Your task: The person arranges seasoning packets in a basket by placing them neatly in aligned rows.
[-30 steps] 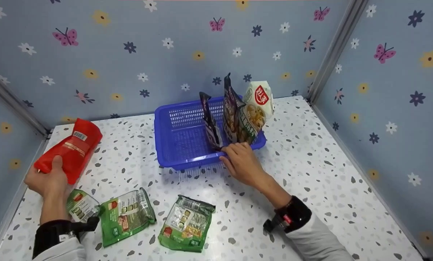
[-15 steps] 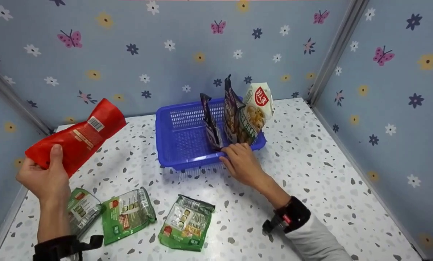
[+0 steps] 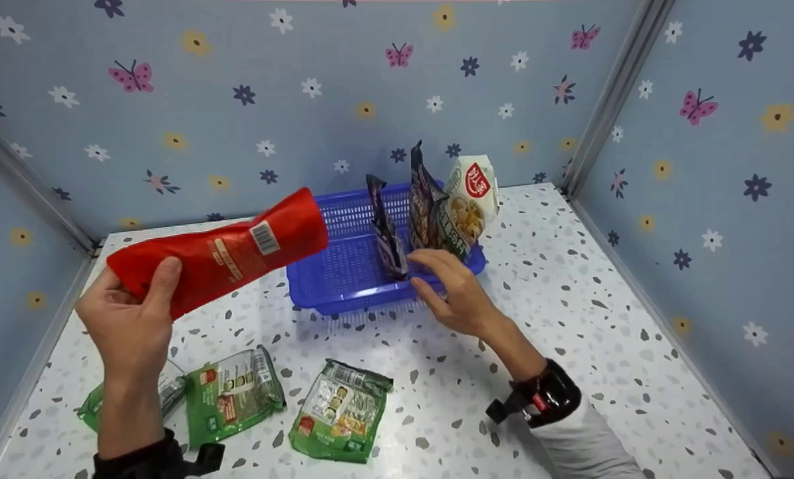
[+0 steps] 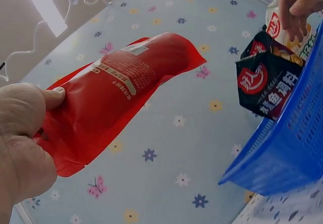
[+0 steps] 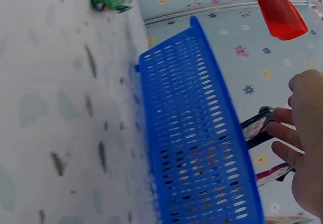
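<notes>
My left hand grips one end of a red pouch, thumb on the near face. The pouch is held up off the table, its far end overlapping the left side of the blue basket in the head view. Over the basket's front rim hovers my right hand, fingers loosely bent and holding nothing. Dark seasoning packets stand upright in the basket, one near the middle and another further right. A packet with a white top leans at the right end. The basket's left part shows bare mesh.
Several green packets lie on the speckled table: one in front of the basket, one to its left, and one partly hidden behind my left forearm. Patterned wall panels enclose the back and sides.
The red pouch was lifted from the table at the left and carried right to the basket's left side. My right hand has loosened from the front rim and shifted slightly right.
</notes>
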Tool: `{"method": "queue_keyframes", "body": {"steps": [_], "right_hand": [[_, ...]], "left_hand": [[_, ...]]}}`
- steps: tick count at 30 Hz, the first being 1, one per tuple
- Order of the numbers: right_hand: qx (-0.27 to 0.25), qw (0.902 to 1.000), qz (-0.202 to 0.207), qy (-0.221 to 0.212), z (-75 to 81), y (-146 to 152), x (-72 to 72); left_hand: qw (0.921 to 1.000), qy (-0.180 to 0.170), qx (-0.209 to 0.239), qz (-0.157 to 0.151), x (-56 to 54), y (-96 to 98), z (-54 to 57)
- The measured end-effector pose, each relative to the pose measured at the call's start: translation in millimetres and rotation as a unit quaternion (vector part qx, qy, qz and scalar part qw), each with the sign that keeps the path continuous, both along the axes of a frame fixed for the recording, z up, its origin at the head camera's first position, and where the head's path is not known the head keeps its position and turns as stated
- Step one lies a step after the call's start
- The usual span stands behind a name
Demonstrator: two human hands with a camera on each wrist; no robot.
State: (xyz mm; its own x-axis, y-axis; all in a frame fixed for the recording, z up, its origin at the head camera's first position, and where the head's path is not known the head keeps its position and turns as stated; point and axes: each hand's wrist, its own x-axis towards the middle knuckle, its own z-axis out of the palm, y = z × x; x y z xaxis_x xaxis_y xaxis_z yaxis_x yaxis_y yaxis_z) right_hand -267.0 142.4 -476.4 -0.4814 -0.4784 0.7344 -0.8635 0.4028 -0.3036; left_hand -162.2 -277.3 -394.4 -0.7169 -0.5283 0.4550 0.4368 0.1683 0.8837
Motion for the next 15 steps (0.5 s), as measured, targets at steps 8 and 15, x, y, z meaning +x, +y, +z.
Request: {"method": "queue_keyframes", "body": {"steps": [8,15], "right_hand": [[-0.064,0.9976,0.024,0.013,59.0,4,25.0],[0.014,0.9986,0.045,-0.024,83.9,6,44.3]], "left_hand": [[0.9891,0.026,-0.105,-0.099,4.9,46.5,2.9],[0.9702,0.034,-0.153,-0.185,2.5,84.1,8.1]]}}
